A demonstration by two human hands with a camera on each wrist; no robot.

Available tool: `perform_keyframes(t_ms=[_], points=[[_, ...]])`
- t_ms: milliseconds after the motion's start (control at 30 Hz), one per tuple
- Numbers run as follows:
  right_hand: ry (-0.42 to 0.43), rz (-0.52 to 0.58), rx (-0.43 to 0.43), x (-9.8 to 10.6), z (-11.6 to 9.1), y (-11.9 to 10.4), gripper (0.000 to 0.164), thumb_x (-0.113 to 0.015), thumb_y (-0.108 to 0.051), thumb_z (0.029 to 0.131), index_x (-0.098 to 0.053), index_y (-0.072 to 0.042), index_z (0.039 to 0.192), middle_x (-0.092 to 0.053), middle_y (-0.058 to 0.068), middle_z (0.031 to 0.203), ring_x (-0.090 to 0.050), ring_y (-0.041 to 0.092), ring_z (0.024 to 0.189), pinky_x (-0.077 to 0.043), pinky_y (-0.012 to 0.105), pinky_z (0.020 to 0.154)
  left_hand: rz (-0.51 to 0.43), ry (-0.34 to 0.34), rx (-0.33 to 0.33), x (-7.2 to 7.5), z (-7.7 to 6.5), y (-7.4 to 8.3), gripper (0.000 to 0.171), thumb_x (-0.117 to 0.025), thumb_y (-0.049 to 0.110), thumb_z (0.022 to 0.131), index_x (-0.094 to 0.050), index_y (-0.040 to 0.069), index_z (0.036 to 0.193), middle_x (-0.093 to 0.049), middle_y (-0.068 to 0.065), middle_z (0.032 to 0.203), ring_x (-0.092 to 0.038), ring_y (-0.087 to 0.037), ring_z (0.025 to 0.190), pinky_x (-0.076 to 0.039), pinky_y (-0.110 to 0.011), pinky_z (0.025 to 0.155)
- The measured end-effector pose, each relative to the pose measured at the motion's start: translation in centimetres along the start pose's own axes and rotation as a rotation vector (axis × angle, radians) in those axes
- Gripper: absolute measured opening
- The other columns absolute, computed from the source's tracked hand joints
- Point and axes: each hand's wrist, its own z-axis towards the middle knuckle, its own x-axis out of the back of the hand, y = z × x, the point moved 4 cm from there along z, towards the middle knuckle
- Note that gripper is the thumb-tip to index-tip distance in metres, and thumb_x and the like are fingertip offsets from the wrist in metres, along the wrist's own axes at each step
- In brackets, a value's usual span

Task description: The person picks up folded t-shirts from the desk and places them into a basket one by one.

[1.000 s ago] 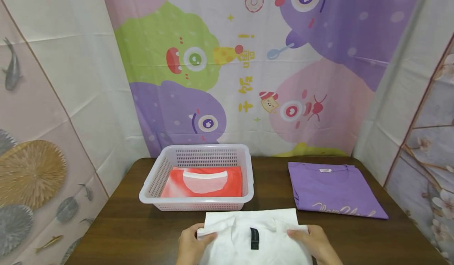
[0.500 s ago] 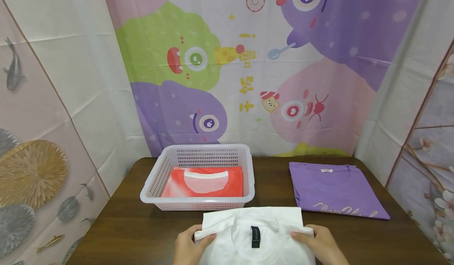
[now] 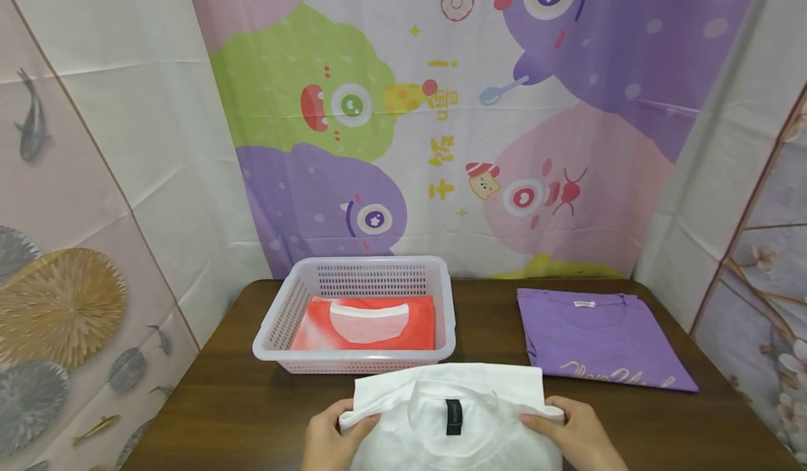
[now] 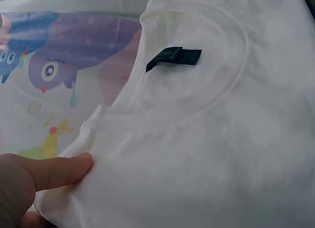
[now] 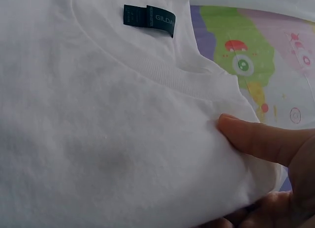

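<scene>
A white T-shirt [image 3: 454, 415] with a dark neck label [image 3: 454, 417] spans the space between both hands at the front of the head view. My left hand [image 3: 330, 436] pinches its left shoulder edge, thumb on top and fingers underneath. At the opposite shoulder my right hand [image 3: 576, 432] grips the cloth the same way. In the left wrist view the thumb [image 4: 61, 171] presses on the fabric below the collar. The right wrist view shows the other thumb [image 5: 261, 139] near the ribbed neckline, with fingers curled beneath the shirt. The shirt's lower part lies outside the head view.
Behind the shirt, a white plastic basket [image 3: 449, 317] holds a folded red garment [image 3: 372, 327]. A folded purple T-shirt [image 3: 599, 338] lies at the right on the brown table [image 3: 252, 401]. A cartoon-printed curtain [image 3: 454, 233] hangs along the far table edge.
Both hands have moved slightly apart, stretching the white T-shirt wider between them. Its far edge has shifted a little toward the basket. The head view has turned slightly left.
</scene>
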Motion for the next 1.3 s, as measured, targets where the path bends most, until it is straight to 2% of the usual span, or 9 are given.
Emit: perform_keyframes(t_ms=[233, 567, 900, 1100, 1300], points=[[0.034, -0.013, 0.007, 0.7, -0.5, -0.3, 0.025, -0.076, -0.022, 0.079, -0.069, -0.004, 0.095, -0.069, 0.006, 0.087, -0.049, 0.004, 0.071, -0.042, 0.019, 0.062, -0.023, 0.012, -0.009, 0.3, -0.1, 0.5, 0.029, -0.081, 0.014, 0.073, -0.072, -0.002, 0.095, -0.072, -0.010, 0.078, -0.046, 0.005, 0.059, -0.044, -0.018, 0.055], [0.081, -0.009, 0.066, 1.1, -0.8, -0.9, 0.020, -0.077, -0.019, 0.077, -0.067, -0.006, 0.088, -0.062, 0.000, 0.076, -0.042, 0.002, 0.063, -0.036, 0.020, 0.058, -0.022, 0.013, -0.021, 1.0, 0.1, 1.1, 0.029, -0.081, 0.014, 0.075, -0.071, -0.002, 0.097, -0.072, -0.011, 0.083, -0.048, 0.005, 0.062, -0.044, -0.018, 0.057], [0.097, 0.007, 0.086, 1.2, -1.0, -1.7, 0.019, -0.077, -0.018, 0.077, -0.066, -0.006, 0.087, -0.062, 0.000, 0.077, -0.043, 0.000, 0.063, -0.039, 0.019, 0.058, -0.036, 0.035, 0.016, 1.7, 0.3, 1.5, 0.030, -0.081, 0.014, 0.074, -0.071, -0.001, 0.098, -0.072, -0.011, 0.086, -0.050, 0.004, 0.064, -0.046, -0.017, 0.059], [0.128, 0.012, 0.114, 1.4, -1.1, -2.4, 0.019, -0.077, -0.016, 0.077, -0.065, -0.005, 0.086, -0.060, -0.001, 0.075, -0.042, -0.001, 0.062, -0.039, 0.019, 0.057, -0.031, 0.045, 0.004, 2.2, 0.5, 1.9, 0.030, -0.081, 0.015, 0.074, -0.071, 0.000, 0.098, -0.072, -0.010, 0.085, -0.048, 0.004, 0.063, -0.044, -0.017, 0.058], [0.156, 0.044, 0.144, 1.6, -1.1, -3.3, 0.016, -0.077, -0.014, 0.078, -0.065, -0.005, 0.083, -0.058, -0.002, 0.073, -0.041, -0.003, 0.064, -0.038, 0.020, 0.056, -0.032, 0.048, 0.026, 2.8, 0.9, 2.5, 0.029, -0.081, 0.016, 0.075, -0.071, 0.001, 0.098, -0.072, -0.009, 0.087, -0.050, 0.003, 0.064, -0.045, -0.018, 0.059]])
